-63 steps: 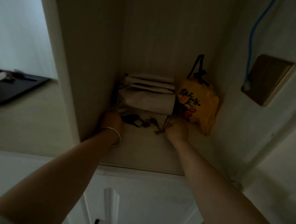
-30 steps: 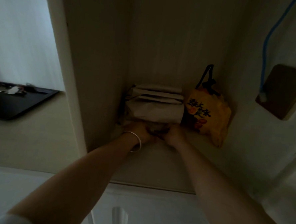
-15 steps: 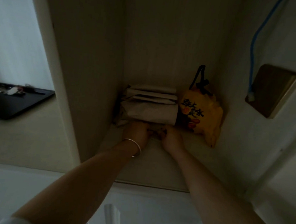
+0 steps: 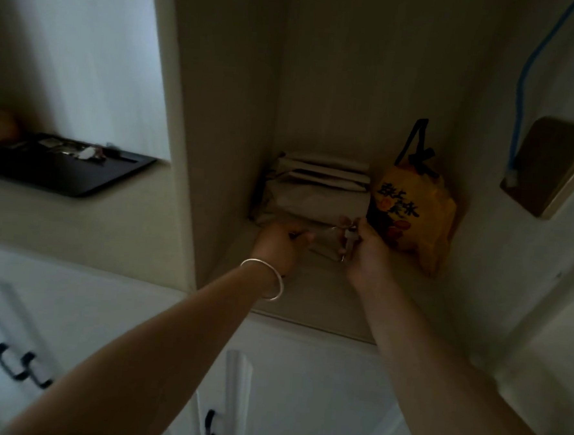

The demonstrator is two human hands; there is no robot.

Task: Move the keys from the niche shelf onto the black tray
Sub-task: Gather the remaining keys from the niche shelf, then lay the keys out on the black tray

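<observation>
Now, inside the niche shelf (image 4: 311, 296) I see my right hand (image 4: 367, 252) pinching the keys (image 4: 347, 236) just above it, my left hand (image 4: 279, 245) clenched on something thin, while the black tray (image 4: 63, 173), well apart leftward, holds a few small blurred items.

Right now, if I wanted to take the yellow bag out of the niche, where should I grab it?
Probably by the black handle loop at the top of the yellow bag. It stands up clear of the bag's soft, bulging body and is open to reach. Come from the front and a little above, since the bag leans in the right back corner with the folded paper bags close on its left.
</observation>
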